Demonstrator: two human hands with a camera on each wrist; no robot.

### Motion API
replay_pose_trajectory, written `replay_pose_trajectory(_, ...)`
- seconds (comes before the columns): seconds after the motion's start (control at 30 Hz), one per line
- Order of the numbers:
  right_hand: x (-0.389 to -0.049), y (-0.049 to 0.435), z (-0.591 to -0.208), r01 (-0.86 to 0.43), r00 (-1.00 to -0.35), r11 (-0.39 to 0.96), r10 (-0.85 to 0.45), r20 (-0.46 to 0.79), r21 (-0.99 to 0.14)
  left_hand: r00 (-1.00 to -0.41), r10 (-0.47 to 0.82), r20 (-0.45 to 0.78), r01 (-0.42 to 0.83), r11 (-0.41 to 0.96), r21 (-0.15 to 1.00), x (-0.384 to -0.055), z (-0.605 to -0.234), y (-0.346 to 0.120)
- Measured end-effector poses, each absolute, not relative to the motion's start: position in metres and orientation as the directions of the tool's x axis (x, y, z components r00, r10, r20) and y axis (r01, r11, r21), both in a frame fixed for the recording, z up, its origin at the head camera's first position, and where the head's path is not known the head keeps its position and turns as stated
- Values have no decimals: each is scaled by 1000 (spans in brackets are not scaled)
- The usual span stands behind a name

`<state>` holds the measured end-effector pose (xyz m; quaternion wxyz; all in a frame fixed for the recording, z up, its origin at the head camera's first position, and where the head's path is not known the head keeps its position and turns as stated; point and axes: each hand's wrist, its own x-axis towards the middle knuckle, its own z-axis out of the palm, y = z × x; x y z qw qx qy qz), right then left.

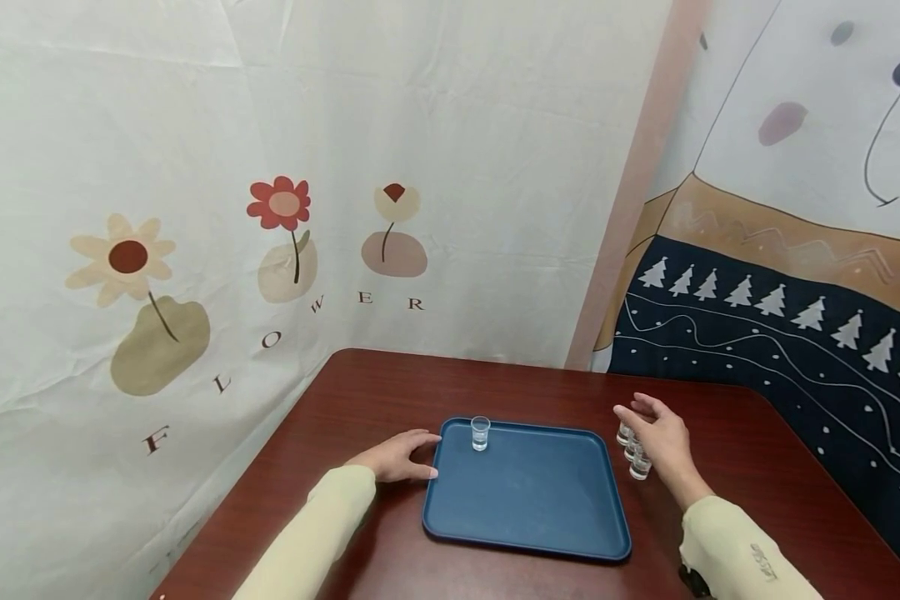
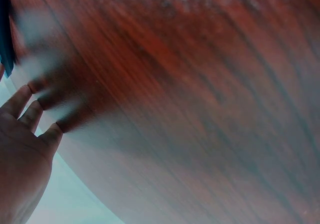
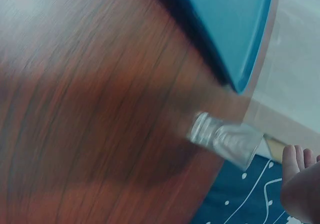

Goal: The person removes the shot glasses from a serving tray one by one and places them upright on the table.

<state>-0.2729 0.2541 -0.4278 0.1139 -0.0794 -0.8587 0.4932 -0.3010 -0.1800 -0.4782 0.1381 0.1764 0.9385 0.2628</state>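
Observation:
A blue rectangular tray lies on the table, with one small clear shot glass upright near its far left corner. My left hand is at the tray's left edge, thumb and fingers spread, fingertips right at the rim. To the right of the tray, several more shot glasses stand in a short row. Over the far end of that row is my right hand, partly hiding the glasses. In the right wrist view its extended fingers show beyond the lined-up glasses, with a gap visible between.
The dark red wooden table has rounded far corners. A white curtain with printed flowers hangs behind and to the left. On the right is a printed cloth with white trees on dark blue.

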Motion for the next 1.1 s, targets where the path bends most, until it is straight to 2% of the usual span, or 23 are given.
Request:
replay_pose_trajectory(0.53,-290,186,-442,-58,-975,443,167,145,-895,-902,394,-177,243,802,546,-303,-479,-180)
replay_pose_trajectory(1.1,-297,107,-471,-58,-982,416,142,128,-908,-900,400,-173,251,800,545,-301,-477,-180)
